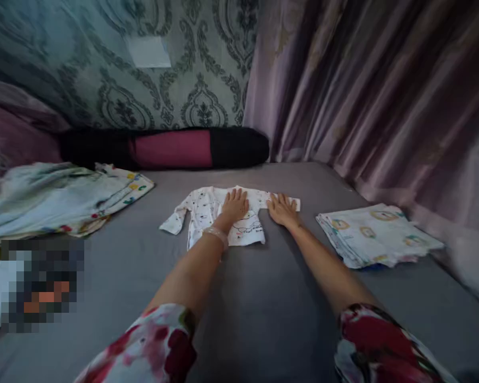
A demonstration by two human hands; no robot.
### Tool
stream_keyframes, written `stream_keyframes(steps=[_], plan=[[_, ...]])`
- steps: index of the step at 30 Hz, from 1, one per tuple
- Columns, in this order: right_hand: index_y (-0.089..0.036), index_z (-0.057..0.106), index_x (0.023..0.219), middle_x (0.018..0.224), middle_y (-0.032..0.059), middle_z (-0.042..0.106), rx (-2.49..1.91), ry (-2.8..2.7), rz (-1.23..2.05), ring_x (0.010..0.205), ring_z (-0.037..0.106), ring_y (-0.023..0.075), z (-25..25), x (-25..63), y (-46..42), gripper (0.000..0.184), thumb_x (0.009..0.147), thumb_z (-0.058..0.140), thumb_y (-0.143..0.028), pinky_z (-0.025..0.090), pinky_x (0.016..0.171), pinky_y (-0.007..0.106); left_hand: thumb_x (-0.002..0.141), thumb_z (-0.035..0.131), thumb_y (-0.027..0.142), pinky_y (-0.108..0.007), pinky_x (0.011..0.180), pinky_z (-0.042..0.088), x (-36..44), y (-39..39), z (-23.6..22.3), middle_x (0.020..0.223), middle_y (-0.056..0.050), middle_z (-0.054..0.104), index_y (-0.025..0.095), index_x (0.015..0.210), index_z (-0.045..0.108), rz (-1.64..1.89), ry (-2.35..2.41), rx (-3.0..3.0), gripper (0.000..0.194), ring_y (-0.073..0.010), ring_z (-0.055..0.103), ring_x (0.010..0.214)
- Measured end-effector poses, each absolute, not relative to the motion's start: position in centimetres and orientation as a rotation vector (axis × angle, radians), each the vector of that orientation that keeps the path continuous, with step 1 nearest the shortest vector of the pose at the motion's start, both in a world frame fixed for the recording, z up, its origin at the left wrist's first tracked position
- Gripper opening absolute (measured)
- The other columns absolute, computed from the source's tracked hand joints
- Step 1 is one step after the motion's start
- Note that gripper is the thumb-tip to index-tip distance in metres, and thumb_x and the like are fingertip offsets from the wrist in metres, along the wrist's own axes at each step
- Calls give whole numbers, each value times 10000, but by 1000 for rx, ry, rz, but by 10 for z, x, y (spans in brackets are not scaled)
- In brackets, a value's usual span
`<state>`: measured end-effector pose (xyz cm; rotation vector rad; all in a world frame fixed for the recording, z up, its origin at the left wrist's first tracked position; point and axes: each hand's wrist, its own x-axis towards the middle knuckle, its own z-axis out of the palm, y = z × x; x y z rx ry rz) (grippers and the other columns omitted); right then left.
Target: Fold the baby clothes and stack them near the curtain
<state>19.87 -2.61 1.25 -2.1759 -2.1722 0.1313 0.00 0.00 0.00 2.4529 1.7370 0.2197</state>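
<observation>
Two bare hands press down on a small white shirt (201,213), neither of them gripping. The left hand (236,206) lies flat on the upper part of the shirt's body, fingers extended. The right hand (282,210) is likewise flat and loose, its fingers over the sleeve on that side, with the cuff showing just past them. A clear band (217,235) circles the left wrist, and floral sleeves (159,340) in red and white cover the upper arms.

The shirt is spread on a grey bed (259,308), directly in front of the person. Its other sleeve angles out to the left; small motifs dot the fabric, and a line drawing with lettering shows on the right part of the body.

To the right, apart from the shirt, lies a folded printed cloth (377,231). To the left is a looser pile of printed cloths (59,197), and nearer the person a pixelated patch hides whatever is there. Along the far edge runs a long black bolster (239,149) with a dark pink middle section. Behind it stands a patterned wall (203,101); mauve curtains (319,80) hang at the right.
</observation>
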Motion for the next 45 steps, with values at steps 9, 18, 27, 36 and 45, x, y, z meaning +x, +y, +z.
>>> stream_keyframes(steps=[9,18,27,36,45], plan=[[-162,438,1432,1476,191,404,-2378,-2055,111,1369,349,315,30,216,-23,518,991,234,-341,274,1076,548,990,190,491,-516,1192,128,-5,-18,16,1613,-141,179,131,1519,276,84,1687,2369,645,-327,121,1489],[-84,415,1427,1529,148,374,-1817,-2453,263,1403,324,238,34,92,9,489,972,282,-201,250,1136,388,939,365,235,-310,1046,409,-29,-63,35,1313,-166,589,99,1208,581,291,1560,2288,370,-218,555,1223],[-5,289,1487,1586,178,235,-1874,-2302,241,1462,183,279,14,60,7,603,1008,265,-369,130,1175,417,906,479,299,-284,842,497,-123,-93,58,1064,-109,723,144,1177,652,621,1735,2068,357,-199,669,929],[-159,687,1109,1240,152,611,-1744,-2294,101,1211,480,271,36,31,6,404,987,336,-318,328,1029,402,882,516,335,-290,799,459,-211,-98,50,1065,-156,712,123,1038,689,399,2391,1591,315,-251,649,1003],[-166,693,1098,1204,139,659,-1972,-2232,460,1161,568,304,42,7,13,327,861,526,-319,411,945,402,804,582,412,-244,640,437,-208,-91,39,868,-93,713,178,832,628,286,2321,1427,240,-211,657,849]])
